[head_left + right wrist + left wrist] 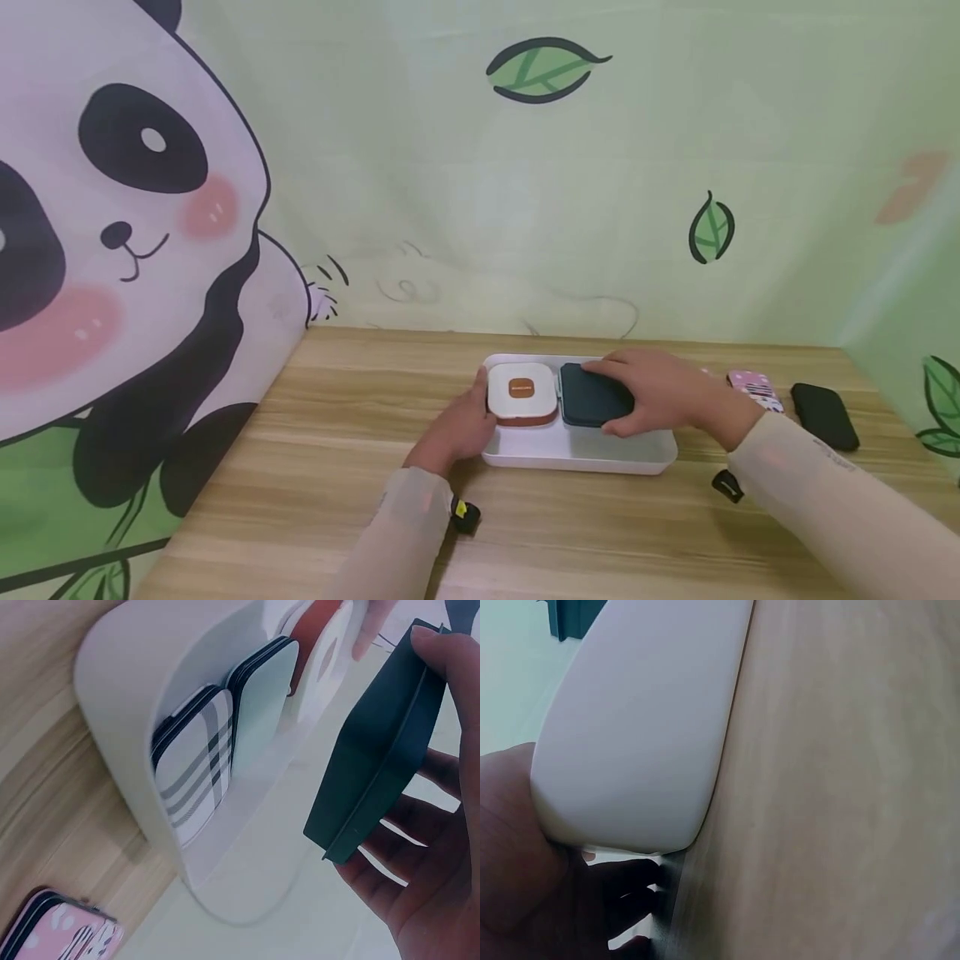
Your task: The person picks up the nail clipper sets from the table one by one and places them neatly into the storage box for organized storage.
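Observation:
My right hand (663, 392) grips a dark green square case (375, 750), with the thumb on one edge and the fingers behind it. In the right wrist view, this case is tilted and apart from the small cases standing inside the white tray (577, 458). A white square case with a brown base (522, 392) sits in the left part of the tray. Beside it in the right wrist view stand a pale green case (262, 705) and a plaid case (199, 765). At the tray's left end, my left hand (461, 421) holds the end wall, the thumb side at the rim.
A pink patterned case (752, 387) and a black case (825, 417) lie on the wooden table (360, 400) to the right of the tray. Behind the table hangs a pale green cloth (420, 167) printed with a panda and leaves.

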Tool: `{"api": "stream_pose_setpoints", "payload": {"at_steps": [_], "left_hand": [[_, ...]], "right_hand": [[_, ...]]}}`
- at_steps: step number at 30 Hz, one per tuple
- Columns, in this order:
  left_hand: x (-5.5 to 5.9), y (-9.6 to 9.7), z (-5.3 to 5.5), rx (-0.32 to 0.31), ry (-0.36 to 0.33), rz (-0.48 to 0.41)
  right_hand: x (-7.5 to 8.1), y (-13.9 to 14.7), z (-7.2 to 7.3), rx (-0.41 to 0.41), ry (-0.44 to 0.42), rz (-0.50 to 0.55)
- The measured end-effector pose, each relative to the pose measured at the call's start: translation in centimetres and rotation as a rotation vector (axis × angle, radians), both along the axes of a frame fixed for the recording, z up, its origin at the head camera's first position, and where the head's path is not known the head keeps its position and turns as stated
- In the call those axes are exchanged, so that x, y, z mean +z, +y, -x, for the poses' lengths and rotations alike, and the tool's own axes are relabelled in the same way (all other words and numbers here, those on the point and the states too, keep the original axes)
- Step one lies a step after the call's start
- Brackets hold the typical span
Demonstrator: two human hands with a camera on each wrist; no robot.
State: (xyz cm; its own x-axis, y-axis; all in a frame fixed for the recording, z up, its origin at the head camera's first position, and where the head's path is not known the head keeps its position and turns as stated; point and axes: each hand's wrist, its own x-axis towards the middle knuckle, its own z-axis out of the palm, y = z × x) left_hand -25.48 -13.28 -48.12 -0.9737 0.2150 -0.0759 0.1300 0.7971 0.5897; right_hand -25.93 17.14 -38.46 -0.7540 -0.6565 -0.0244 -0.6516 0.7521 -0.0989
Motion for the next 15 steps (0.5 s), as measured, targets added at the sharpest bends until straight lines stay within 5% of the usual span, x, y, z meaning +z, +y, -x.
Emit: {"api": "stream_pose_setpoints", "payload": {"at_steps": [15], "left_hand": [[0.0, 0.0, 0.1, 0.011, -0.013, 0.007]], "right_hand": [[-0.4, -3.5, 2.1, 0.012, -0.030, -0.032]]}}
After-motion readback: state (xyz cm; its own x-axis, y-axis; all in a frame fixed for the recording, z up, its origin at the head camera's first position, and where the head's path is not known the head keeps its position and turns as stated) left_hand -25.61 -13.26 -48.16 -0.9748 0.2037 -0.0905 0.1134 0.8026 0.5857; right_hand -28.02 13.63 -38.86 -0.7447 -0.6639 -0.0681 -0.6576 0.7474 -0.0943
